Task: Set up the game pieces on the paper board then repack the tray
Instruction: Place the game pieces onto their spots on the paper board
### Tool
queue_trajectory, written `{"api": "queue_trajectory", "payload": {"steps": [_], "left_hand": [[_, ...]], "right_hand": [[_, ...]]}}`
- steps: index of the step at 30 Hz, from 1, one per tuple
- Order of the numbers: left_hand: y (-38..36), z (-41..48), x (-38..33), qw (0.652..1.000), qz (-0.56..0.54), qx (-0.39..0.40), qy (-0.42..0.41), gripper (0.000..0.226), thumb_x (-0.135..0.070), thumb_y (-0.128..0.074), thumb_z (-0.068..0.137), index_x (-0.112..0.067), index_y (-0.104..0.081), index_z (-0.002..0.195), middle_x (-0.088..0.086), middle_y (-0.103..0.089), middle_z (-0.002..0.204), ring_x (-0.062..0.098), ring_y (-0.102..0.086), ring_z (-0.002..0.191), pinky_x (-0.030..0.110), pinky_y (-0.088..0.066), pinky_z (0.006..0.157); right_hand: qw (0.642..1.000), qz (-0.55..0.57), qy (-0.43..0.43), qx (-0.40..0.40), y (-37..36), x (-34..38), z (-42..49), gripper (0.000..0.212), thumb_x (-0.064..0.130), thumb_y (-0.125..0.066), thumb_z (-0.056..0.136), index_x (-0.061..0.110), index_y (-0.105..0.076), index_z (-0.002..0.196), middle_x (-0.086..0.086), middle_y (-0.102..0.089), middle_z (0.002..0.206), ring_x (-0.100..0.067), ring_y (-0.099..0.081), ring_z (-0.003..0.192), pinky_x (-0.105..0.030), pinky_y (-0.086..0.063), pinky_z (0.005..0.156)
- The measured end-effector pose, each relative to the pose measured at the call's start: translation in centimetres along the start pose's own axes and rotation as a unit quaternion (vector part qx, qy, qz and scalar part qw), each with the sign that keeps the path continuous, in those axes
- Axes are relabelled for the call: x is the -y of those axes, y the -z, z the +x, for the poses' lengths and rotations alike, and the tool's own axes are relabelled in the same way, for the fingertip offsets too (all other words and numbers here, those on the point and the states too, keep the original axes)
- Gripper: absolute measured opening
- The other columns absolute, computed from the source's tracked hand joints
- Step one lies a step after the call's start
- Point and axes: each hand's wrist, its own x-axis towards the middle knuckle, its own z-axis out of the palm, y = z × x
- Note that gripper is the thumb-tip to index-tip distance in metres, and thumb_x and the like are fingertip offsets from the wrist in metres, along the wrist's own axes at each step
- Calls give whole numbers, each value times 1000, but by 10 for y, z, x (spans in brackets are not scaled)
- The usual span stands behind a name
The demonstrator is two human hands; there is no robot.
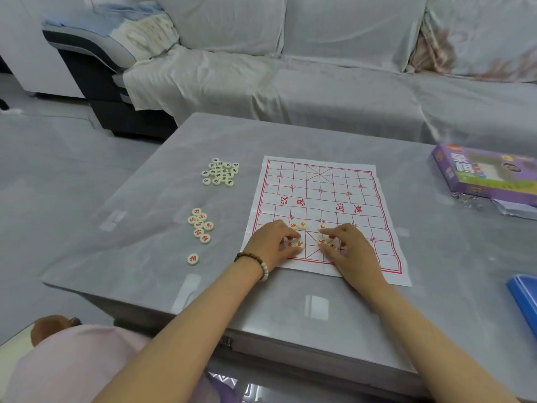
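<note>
Grey-draped sofa (319, 68) stands behind the grey table (145, 228), where the paper board (319, 193) lies flat. Both hands are at its near edge. The left hand (274, 241) pinches red-lettered pieces (297, 244) between thumb and forefinger, and the right hand (350, 248) pinches others close beside it. Left of the left hand sit a loose red cluster (200, 225) and, farther off, a black-lettered pile (220, 173). A purple box (488, 175) lies well right of the right hand.

- paper board (325, 199) under the fingers (290, 234): thin creased paper, slight sheen
- xiangqi pieces (299, 226) between the fingers: smooth cream plastic, kinda glossy
- table (203, 286) left of the fingers: glossy grey stone-look top
</note>
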Motion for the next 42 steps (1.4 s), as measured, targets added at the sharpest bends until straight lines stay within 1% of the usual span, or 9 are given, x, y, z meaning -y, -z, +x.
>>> {"api": "queue_trajectory", "payload": {"steps": [4, 7, 10, 13, 17, 22, 26, 30, 42], "left_hand": [[23, -16, 23, 999, 1, -41, -15, 35, -39, -56, 88, -21, -60, 118, -2, -59, 110, 7, -49, 89, 19, -42, 83], [48, -29, 59, 996, 45, -78, 16, 42, -42, -43, 94, -20, -52, 128, 0, -52, 130, 15, -45, 118, 26, -33, 100], [69, -37, 95, 991, 117, -52, 47, 45, -32, -41, 97, -24, -26, 139, 8, -31, 149, 26, -26, 138, 34, -16, 113], [82, -42, 112, 991, 121, 2, 65, 49, -15, -45, 96, -23, -15, 134, 1, -17, 151, 31, -22, 140, 40, -19, 112], [87, -52, 140, 986, 135, 37, 92, 56, -46, -13, 98, -21, -8, 148, -5, 0, 156, 13, 3, 144, 30, -2, 117], [93, -78, 162, 986, 150, 24, 67, 97, -76, 11, 71, -22, -11, 148, -8, -6, 156, 11, -3, 143, 26, -3, 116], [101, -98, 162, 987, 150, -8, 63, 65, -54, -17, 90, -20, -23, 146, -7, -23, 151, 15, -19, 135, 26, -16, 113], [105, -109, 165, 992, 99, -48, 55, 42, -31, -47, 94, -20, -45, 135, -3, -42, 134, 14, -33, 123, 17, -24, 99], [102, -120, 153, 994, 3, -89, 69, 23, -37, -73, 75, -27, -62, 93, -14, -51, 86, 0, -51, 77, 15, -42, 71]], "right_hand": [[999, 14, 43, -17, -6, 19, 5, 22, 28, -62, 88, 22, -66, 109, 11, -52, 101, -3, -48, 90, -19, -39, 81], [996, 40, 78, -1, -19, 45, 10, 20, 27, -56, 92, 22, -65, 109, 9, -55, 105, -4, -50, 94, -20, -40, 84], [992, 50, 112, 41, -39, 75, 15, 23, 28, -52, 95, 23, -63, 114, 6, -55, 112, -8, -51, 104, -23, -40, 91], [986, 53, 131, 82, -62, 102, 19, 27, 31, -49, 96, 25, -59, 120, 6, -53, 117, -8, -49, 110, -24, -38, 95], [981, 45, 146, 124, -85, 128, 24, 35, 34, -45, 97, 23, -50, 130, 5, -49, 132, -10, -45, 121, -24, -33, 103], [967, 11, 166, 191, -110, 149, 30, 49, 39, -38, 99, 21, -35, 144, 5, -32, 151, -9, -27, 138, -19, -16, 110], [960, -16, 174, 217, -120, 155, 35, 50, 33, -38, 100, 17, -28, 146, 2, -27, 154, -13, -23, 141, -22, -13, 113], [965, -37, 199, 168, -123, 149, 36, 41, 22, -49, 95, 15, -47, 135, -2, -48, 138, -17, -44, 125, -22, -28, 104], [970, -8, 169, 174, -111, 143, 31, 22, 33, -60, 89, 23, -63, 108, 5, -58, 104, -5, -48, 86, -16, -38, 73]]}}
